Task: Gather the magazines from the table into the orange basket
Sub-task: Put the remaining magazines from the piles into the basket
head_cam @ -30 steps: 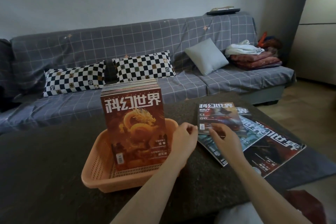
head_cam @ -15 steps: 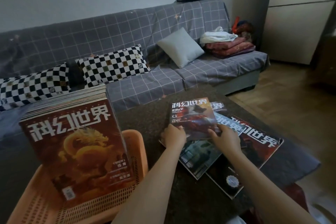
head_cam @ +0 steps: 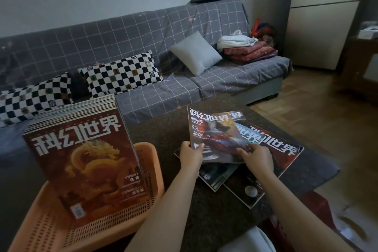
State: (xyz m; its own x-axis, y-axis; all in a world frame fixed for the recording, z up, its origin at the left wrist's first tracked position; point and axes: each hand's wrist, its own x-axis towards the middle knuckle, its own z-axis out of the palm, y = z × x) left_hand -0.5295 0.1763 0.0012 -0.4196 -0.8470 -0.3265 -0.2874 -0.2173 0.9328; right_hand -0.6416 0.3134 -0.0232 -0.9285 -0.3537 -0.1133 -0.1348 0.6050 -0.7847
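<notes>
An orange basket (head_cam: pixel 150 162) stands at the left on the dark table (head_cam: pixel 163 129), with a thick stack of magazines (head_cam: pixel 86 155) upright in it, a dragon cover in front. To the right, a top magazine (head_cam: pixel 214 131) is tilted up off a fanned pile. My left hand (head_cam: pixel 191 154) pinches its lower left corner, and my right hand (head_cam: pixel 256 156) grips its lower right edge. Beneath lie a teal-covered magazine (head_cam: pixel 216 174) and a red-covered magazine (head_cam: pixel 272 149), flat on the table.
A grey checked sofa (head_cam: pixel 214 82) runs behind the table with two checkerboard pillows (head_cam: pixel 120 73), a grey cushion (head_cam: pixel 195 53) and folded bedding (head_cam: pixel 248 49). Wooden floor (head_cam: pixel 319 108) and a pale cabinet (head_cam: pixel 319 26) are at the right.
Both hands closed on the top magazine and its near edge has lifted off the pile. The view has swung right and closer; the basket now sits further left.
</notes>
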